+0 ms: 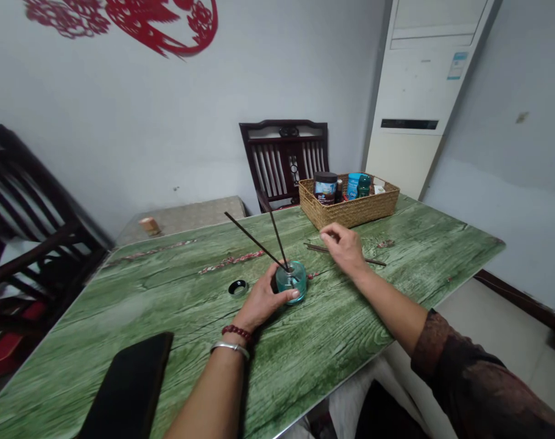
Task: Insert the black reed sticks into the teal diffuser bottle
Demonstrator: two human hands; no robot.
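My left hand (264,296) is wrapped round a small round glass diffuser bottle (292,280) with teal liquid, standing on the table. Two dark reed sticks (254,240) lean out of its neck, spread apart and slanting up to the left. A black ring-shaped cap (237,287) lies just left of the bottle. Over a few loose dark sticks (376,262) on the tabletop is my right hand (343,245), its fingers curled together. Whether a stick is between those fingertips cannot be made out.
A woven basket (350,213) holding a dark-lidded jar (325,188) and several small containers stands at the back right. On the near left lies a black phone-like slab (128,387). The table (190,317) has a green wood-grain top; a dark wooden chair (289,161) stands behind it.
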